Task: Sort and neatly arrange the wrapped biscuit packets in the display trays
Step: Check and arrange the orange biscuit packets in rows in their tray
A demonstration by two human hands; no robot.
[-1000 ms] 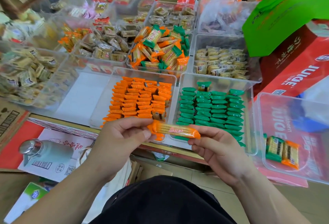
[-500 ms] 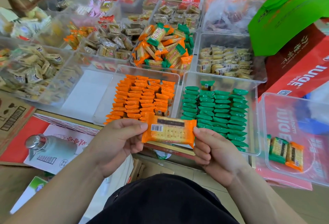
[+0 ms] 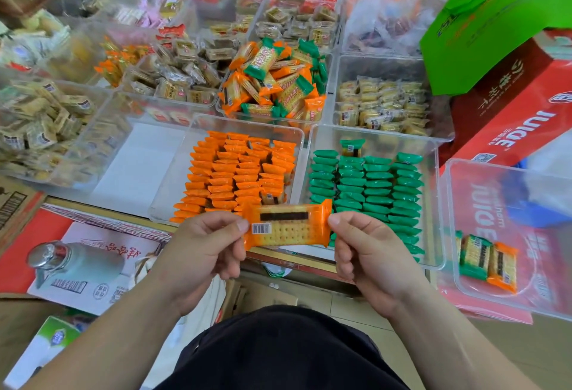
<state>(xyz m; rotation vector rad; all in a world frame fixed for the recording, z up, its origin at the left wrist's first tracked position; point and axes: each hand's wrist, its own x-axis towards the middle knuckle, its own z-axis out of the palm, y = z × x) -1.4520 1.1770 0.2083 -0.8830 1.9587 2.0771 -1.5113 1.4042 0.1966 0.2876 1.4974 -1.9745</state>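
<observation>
Now both hands are raised in front of the person's body, at the near edge of the display, and they hold 1 orange biscuit packet [image 3: 286,225] between them. The left hand [image 3: 201,247] pinches the left end of the wrapper with thumb and fingers, just beside the barcode. The right hand [image 3: 368,253] pinches the right end in the same way, and the other fingers of both hands are curled. The packet lies level, with its long side going from left to right, and the side with the barcode faces the camera. It is in the air over the near rims of the 2 nearest clear trays; if it touches them I cannot tell. The left one, the orange tray [image 3: 173,179], holds orange packets standing on edge in tidy rows. The green tray [image 3: 387,139], just to its right, holds green packets in 4 rows of the same kind, with 1 more green packet apart at the far end. Farther away, behind these 2 trays, a mixed pile [image 3: 275,80] of orange and green packets lies loose in another clear tray. At the right, a separate clear bin [image 3: 538,290] holds 1 loose green packet [image 3: 473,256] and 1 loose orange packet [image 3: 503,267], side by side and touching. A red juice carton [image 3: 510,117] stands behind that bin.
</observation>
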